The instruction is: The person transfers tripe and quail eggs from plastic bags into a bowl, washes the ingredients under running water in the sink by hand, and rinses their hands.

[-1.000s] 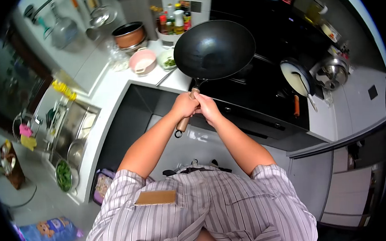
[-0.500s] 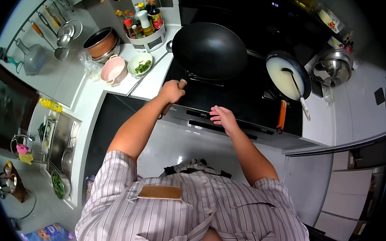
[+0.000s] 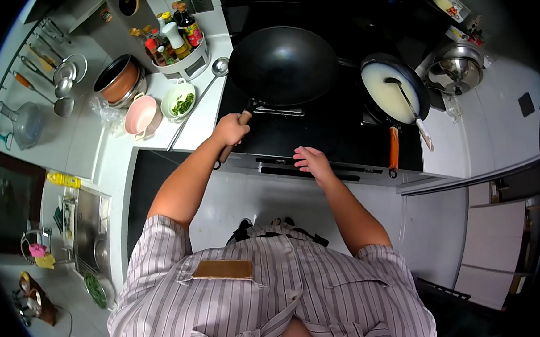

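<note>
My left hand is wrapped round the wooden handle of a large black wok, which is over the left part of the black stove. Nothing is in my right hand; it hovers at the stove's front edge with its fingers apart. To the right, a pan of whitish liquid has a black ladle lying in it and an orange handle pointing towards me. A long metal ladle lies on the white counter left of the wok.
On the left counter are a pink bowl, a bowl of chopped greens, a copper-coloured pot and a rack of sauce bottles. Metal bowls stand at the right. The sink is at the far left.
My right hand has come off the wok handle and moved right, its fingers now apart. My left hand still grips the handle. The wok appears lower, over the stove, and the view has shifted.
</note>
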{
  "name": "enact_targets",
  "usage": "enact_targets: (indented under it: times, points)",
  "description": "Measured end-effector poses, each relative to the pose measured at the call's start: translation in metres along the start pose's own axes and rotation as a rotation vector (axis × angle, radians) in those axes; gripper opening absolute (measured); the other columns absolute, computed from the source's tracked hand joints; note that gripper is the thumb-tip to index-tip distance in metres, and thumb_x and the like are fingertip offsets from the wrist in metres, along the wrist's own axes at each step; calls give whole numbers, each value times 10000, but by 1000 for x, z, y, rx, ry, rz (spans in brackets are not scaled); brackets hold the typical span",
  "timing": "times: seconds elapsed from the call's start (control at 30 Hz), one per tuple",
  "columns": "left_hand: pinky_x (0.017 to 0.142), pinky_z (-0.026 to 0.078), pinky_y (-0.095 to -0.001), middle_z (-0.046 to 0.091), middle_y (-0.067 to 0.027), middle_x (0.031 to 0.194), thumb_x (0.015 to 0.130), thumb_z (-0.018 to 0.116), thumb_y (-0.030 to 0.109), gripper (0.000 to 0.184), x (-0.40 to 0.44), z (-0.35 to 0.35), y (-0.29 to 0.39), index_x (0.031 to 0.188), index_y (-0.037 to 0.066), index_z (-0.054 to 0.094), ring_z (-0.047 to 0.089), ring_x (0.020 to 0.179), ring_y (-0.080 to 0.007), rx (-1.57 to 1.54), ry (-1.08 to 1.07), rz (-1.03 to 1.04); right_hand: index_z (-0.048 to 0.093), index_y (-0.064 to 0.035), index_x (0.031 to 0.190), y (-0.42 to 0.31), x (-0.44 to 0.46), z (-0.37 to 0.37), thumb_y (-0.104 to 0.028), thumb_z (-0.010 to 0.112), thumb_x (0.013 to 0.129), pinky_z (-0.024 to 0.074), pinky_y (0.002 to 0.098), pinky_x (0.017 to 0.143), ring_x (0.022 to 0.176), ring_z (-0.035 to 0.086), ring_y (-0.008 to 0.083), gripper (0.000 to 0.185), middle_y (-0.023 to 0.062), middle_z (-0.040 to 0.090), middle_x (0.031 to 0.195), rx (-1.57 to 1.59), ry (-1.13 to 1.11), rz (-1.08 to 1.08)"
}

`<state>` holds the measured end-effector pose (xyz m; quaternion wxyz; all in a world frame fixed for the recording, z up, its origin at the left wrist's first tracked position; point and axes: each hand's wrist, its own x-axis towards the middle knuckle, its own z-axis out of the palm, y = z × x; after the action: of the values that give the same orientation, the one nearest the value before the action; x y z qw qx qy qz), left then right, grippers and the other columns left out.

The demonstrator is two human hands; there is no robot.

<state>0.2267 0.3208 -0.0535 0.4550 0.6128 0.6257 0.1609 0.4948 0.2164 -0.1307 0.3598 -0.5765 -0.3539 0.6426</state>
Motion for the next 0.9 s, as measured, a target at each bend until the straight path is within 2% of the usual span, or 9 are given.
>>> enact_targets:
  times: [0.17,0.2,0.3,0.33,0.5,0.57,0.6,0.73,0.9]
  points:
    - [457,474,-283,595,-68,634,855,631,166,233,17,-7,-29,978,-28,590,556,472,-151,-168,-135,27,618,-59,1154,6,2,27,-376,542,965,485,262,707,811,628,130,377,54,667,1019,5,85,14]
    - [497,484,-282,613,-56,702,928,595,305,332,15,-8,-27,1039,-7,590,574,541,-141,-229,-217,-9,619,-61,1148,10,1,32,-373,542,966,484,260,700,807,626,125,370,49,667,1008,7,101,15]
    - [594,505,-296,629,-60,788,957,507,488,499,9,-17,-30,1081,12,587,598,644,-138,-489,-294,-26,621,-66,1129,25,-2,44,-364,542,968,479,257,679,792,621,112,348,33,665,975,21,160,26]
    - [702,504,-308,635,-57,857,951,406,615,641,11,-22,-40,1127,28,590,610,756,-137,-507,-312,-14,621,-67,1123,33,-2,48,-360,541,969,477,257,673,787,619,109,340,29,665,965,40,181,38]
    - [737,489,-277,669,-53,997,991,391,530,562,-7,-2,-123,1233,50,553,633,840,-138,-965,-159,-132,643,-95,1060,91,-18,58,-336,576,953,457,255,627,716,600,109,273,14,654,900,161,340,122]
    - [724,481,-255,669,-52,961,997,434,465,471,-29,10,-141,1173,55,583,626,854,-132,-876,-121,-280,636,-107,1050,115,-11,66,-351,577,950,456,259,628,722,594,113,270,6,644,886,197,375,152]
    - [706,472,-251,650,-32,935,995,462,419,391,-31,38,-176,1133,78,597,614,825,-122,-811,-190,-246,624,-109,1076,129,-14,64,-358,577,949,457,260,628,721,595,114,283,6,643,887,211,395,188]
    - [737,464,-264,619,-1,913,986,490,395,339,-54,80,-217,1107,99,600,589,812,-117,-746,-322,-487,568,-73,1161,171,19,85,-340,555,962,469,274,647,768,601,143,333,51,644,943,319,442,261]
    - [798,453,-281,626,-20,959,982,495,358,326,-55,96,-250,1126,85,603,586,877,-128,-644,-225,-584,562,-51,1169,209,88,96,-561,439,960,488,325,741,816,625,174,565,87,663,942,522,475,212]
